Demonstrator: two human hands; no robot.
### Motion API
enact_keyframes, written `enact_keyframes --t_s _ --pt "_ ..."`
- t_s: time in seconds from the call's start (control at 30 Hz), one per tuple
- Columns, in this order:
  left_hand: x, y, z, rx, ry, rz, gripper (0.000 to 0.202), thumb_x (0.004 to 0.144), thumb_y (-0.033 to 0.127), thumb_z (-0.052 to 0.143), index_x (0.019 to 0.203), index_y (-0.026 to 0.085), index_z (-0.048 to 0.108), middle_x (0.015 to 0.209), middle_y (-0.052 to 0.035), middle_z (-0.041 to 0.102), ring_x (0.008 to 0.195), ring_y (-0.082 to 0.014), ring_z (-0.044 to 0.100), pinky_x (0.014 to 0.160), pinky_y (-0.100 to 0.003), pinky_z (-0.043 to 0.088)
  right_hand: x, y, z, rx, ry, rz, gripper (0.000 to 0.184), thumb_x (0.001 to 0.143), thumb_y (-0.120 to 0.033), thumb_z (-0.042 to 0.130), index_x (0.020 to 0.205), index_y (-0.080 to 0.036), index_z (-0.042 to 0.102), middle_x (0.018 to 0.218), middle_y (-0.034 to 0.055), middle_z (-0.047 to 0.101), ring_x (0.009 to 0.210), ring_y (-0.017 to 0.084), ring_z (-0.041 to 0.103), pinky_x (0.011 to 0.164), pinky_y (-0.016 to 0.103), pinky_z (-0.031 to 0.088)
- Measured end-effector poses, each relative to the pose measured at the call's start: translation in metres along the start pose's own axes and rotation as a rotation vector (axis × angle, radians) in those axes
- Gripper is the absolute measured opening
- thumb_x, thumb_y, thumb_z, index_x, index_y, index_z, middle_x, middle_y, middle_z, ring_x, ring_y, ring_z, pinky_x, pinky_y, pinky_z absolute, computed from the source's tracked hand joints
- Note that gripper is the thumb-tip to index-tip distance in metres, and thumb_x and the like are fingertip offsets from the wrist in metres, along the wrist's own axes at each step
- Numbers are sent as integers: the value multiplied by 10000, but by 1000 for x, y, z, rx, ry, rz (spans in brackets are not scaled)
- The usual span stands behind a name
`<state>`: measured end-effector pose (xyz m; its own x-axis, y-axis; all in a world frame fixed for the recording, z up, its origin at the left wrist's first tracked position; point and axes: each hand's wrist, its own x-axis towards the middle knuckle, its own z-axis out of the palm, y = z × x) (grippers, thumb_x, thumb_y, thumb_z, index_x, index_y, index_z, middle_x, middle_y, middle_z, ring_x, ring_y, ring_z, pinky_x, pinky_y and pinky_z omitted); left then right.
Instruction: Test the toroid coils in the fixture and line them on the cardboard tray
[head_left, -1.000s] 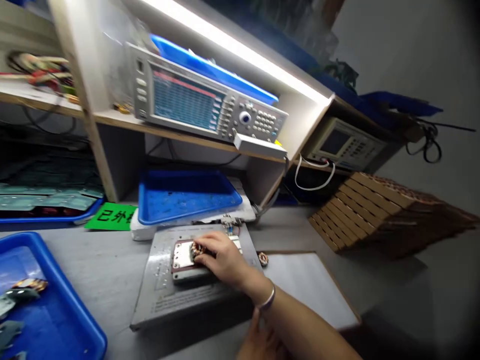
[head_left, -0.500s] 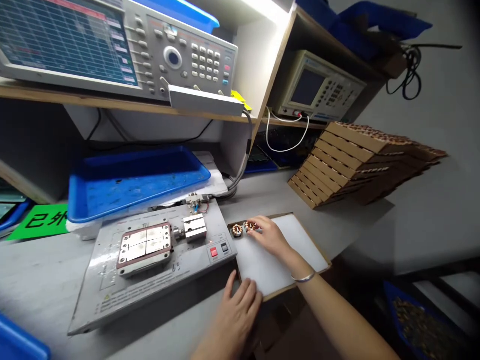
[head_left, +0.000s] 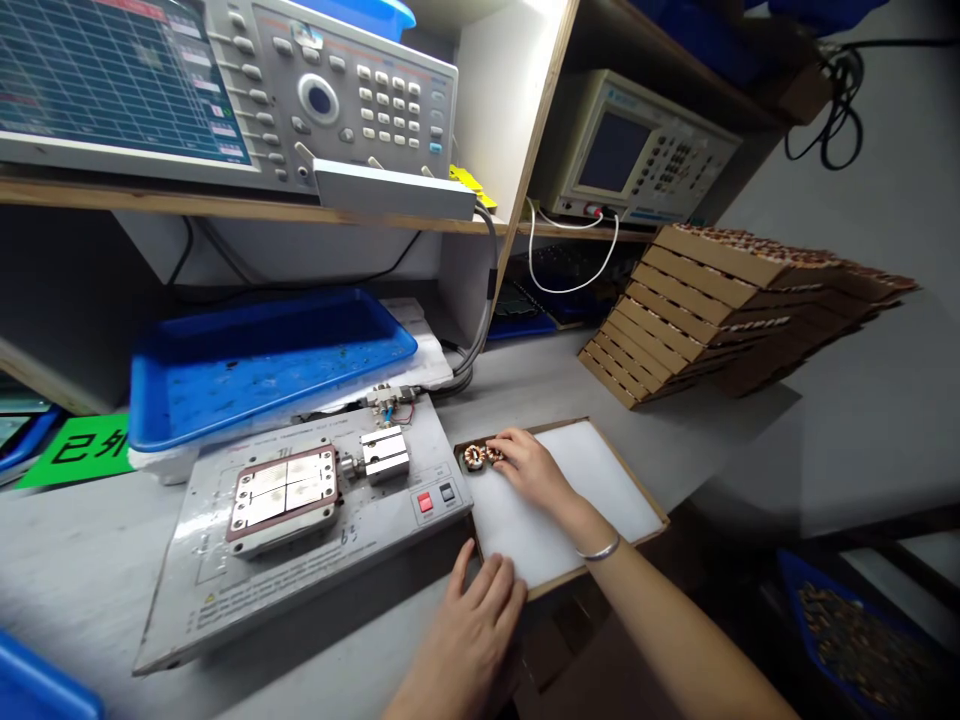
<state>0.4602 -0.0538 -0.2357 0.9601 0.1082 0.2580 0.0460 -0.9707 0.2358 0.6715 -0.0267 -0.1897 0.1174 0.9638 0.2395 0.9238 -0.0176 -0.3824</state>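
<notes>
- Right hand (head_left: 531, 470): fingers (head_left: 507, 442) curl down onto one of two copper-wound ring coils (head_left: 474, 457), at the board's far left corner; cannot tell if they pinch.
- Left hand (head_left: 480, 625): fingers spread, flat on the counter (head_left: 90, 560).
- A bump could roll a coil off the white board (head_left: 600, 500) toward the metal test plate (head_left: 300, 570), just left.
- The board extends rightward, offering room.

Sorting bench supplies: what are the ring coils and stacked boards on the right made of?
The ring coils look like shiny reddish copper wire over a hidden core. The stacked boards look like bare wood, pale and unpainted.
</notes>
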Motion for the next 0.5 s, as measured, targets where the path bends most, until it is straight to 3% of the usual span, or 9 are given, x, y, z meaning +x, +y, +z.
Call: enact_keyframes --t_s 0.5 --pt "1 0 -10 -86 -20 -32 498 818 287 397 1293 151 339 1309 -113 470 1237 -260 339 1049 -545 211 0 -6 10 -29 55 -23 314 759 -94 553 1059 -180 584 1020 87 579 953 206 511 865 378 457"
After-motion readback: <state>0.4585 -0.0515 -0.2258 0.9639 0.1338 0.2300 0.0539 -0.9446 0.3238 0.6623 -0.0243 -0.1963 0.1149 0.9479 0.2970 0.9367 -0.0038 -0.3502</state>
